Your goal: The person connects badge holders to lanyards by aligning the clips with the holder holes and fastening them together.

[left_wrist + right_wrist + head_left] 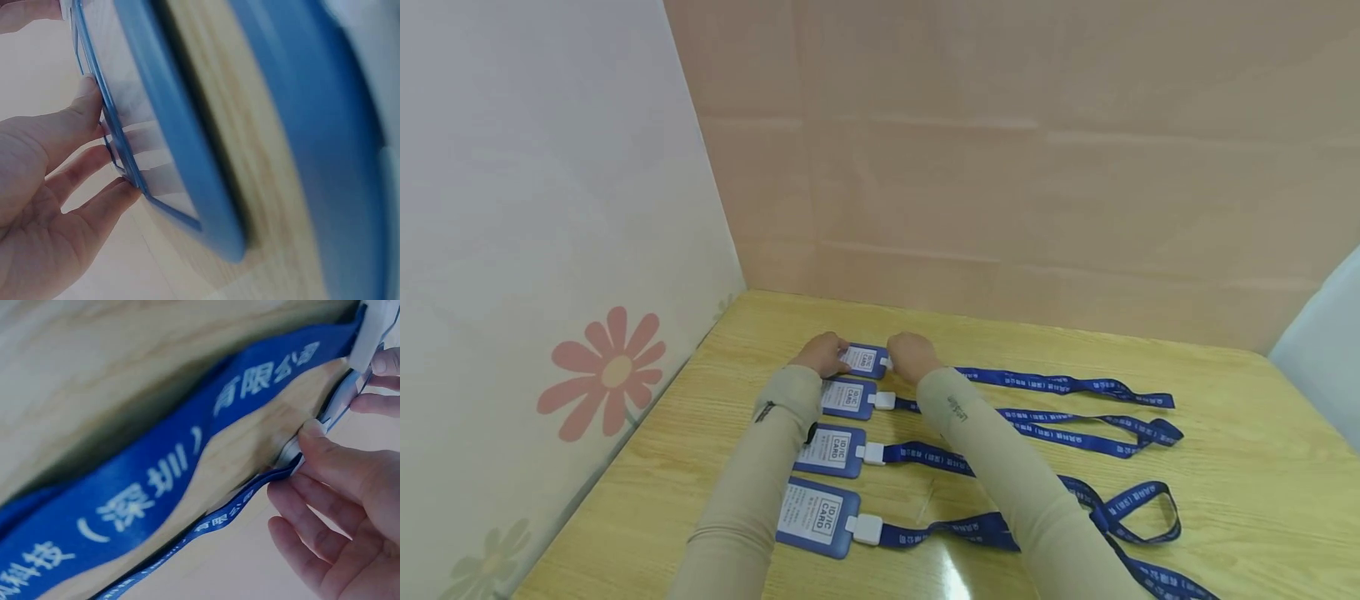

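Observation:
My left hand (823, 354) holds the left end of the farthest ID card holder (862, 360), a blue frame around a white "ID/IC CARD" insert. In the left wrist view, the thumb and fingers pinch that holder's edge. Just to its right, my right hand (913, 357) covers most of the clip. The right wrist view shows the thumb and forefinger pinching the white clip (290, 450) where the blue lanyard (219, 520) joins. This lanyard runs rightward along the wooden table.
Nearer me, three more card holders lie in a column: one (847, 398), another (831, 450) and the closest (818, 517). Their blue lanyards stretch right, the nearest with a loop (1150, 512). A flowered wall (617, 167) borders the table (662, 533) at left.

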### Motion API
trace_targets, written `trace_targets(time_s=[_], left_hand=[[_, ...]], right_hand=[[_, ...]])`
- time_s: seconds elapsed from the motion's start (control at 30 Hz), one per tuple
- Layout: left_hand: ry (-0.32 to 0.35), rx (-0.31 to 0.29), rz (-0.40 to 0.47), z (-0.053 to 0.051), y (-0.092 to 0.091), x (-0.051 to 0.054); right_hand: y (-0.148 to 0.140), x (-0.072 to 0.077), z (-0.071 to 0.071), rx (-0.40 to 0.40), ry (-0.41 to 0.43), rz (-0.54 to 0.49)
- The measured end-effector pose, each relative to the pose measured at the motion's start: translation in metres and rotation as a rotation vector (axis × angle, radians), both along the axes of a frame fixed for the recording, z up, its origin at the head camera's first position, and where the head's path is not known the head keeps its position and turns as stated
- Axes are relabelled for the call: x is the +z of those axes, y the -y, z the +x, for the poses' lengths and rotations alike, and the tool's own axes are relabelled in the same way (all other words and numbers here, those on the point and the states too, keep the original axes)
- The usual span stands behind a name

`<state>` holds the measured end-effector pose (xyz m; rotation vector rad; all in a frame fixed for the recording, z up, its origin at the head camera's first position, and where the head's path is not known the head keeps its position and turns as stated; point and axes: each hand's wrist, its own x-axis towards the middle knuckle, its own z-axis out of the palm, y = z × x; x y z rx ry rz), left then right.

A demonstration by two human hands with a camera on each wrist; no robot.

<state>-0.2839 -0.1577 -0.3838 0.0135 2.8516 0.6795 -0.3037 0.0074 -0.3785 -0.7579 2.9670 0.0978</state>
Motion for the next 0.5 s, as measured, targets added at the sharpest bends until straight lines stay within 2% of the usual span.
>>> trace_targets(time_s=[0.27, 0.37, 0.5], left_hand=[[0.005, 0.007, -0.009, -0.002, -0.002, 0.0], [0.006, 0.013, 0.004, -0.001, -0.002, -0.005], [0.022, 0.027, 0.02, 0.0, 0.001, -0.017]], right_hand=[[0.002, -0.002, -0.005, -0.025, 0.022, 0.028], [0.0, -0.008, -0.006, -0.013, 0.036, 0.027], [-0.006, -0.02, -0.003, 0.016, 0.08, -0.036]])
